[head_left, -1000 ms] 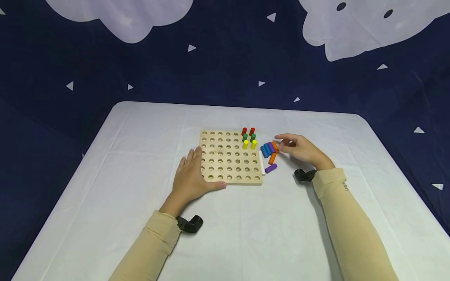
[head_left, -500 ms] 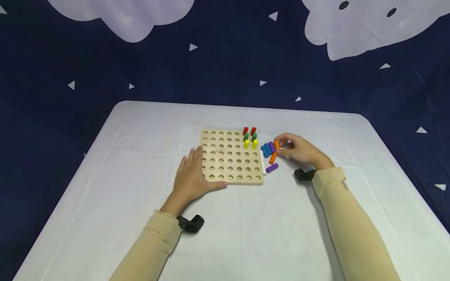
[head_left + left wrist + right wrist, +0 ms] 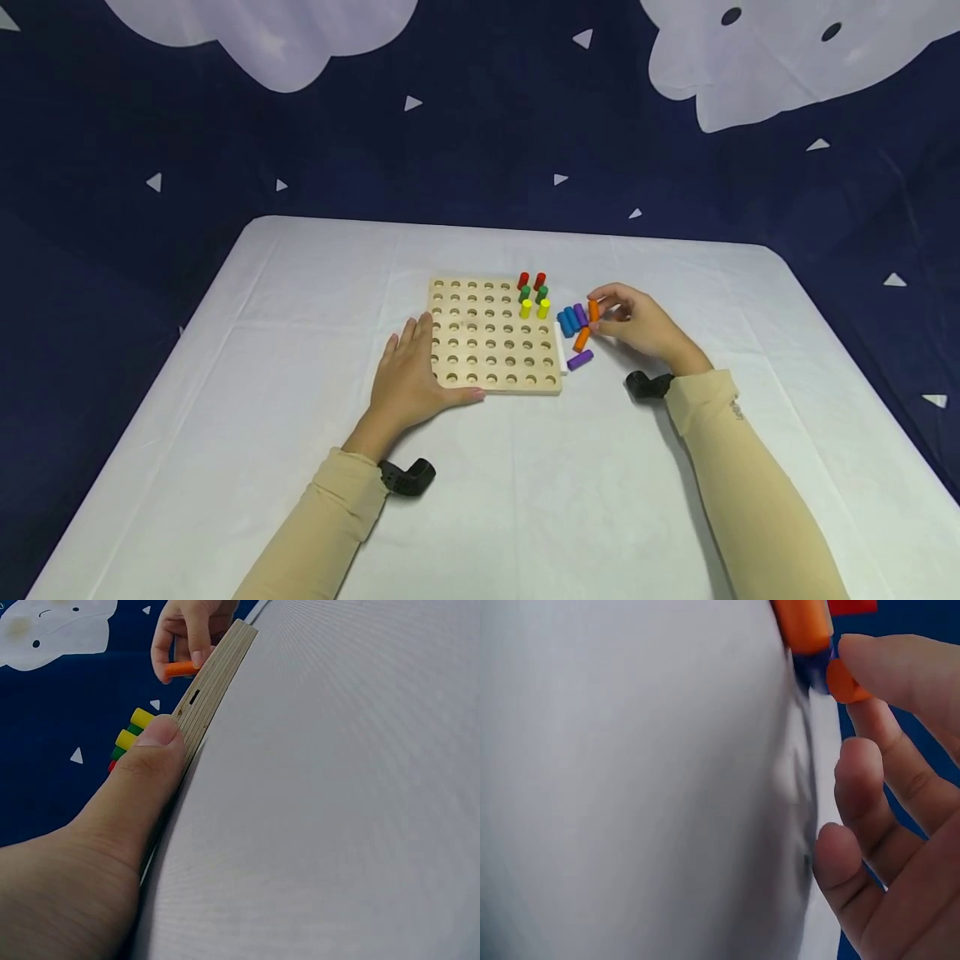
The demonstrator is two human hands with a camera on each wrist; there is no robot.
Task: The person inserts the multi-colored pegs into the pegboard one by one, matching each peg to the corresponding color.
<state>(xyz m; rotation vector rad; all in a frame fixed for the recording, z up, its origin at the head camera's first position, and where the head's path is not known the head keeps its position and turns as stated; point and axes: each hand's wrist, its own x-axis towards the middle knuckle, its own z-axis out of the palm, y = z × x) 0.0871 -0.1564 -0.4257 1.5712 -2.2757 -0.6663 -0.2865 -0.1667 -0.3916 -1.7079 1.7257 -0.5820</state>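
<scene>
A square wooden pegboard [image 3: 480,333] with rows of holes lies on the table. My left hand [image 3: 405,375] rests along its left side and near corner, fingers straight, thumb [image 3: 159,735] on the near edge. Two red, two green and two yellow pegs [image 3: 544,309] stand upright at its far right. Right of the board, my right hand [image 3: 637,321] pinches an orange peg [image 3: 594,311] between thumb and index finger, its other fingers loosely bent. Beside it lie another orange peg [image 3: 582,339], blue pegs [image 3: 568,322] and a purple peg [image 3: 581,314]. A second purple peg [image 3: 580,360] lies nearer.
White pegs [image 3: 560,348] lie against the board's right edge. The table [image 3: 480,517] has a white cover with rounded far corners. Behind it hangs a dark blue cloth [image 3: 480,142] with clouds and triangles. A black wrist device [image 3: 407,478] is strapped at each cuff.
The right thumb and index finger have closed on the orange peg, which is now slightly farther right, away from the purple peg. The left hand and the board stay in place.
</scene>
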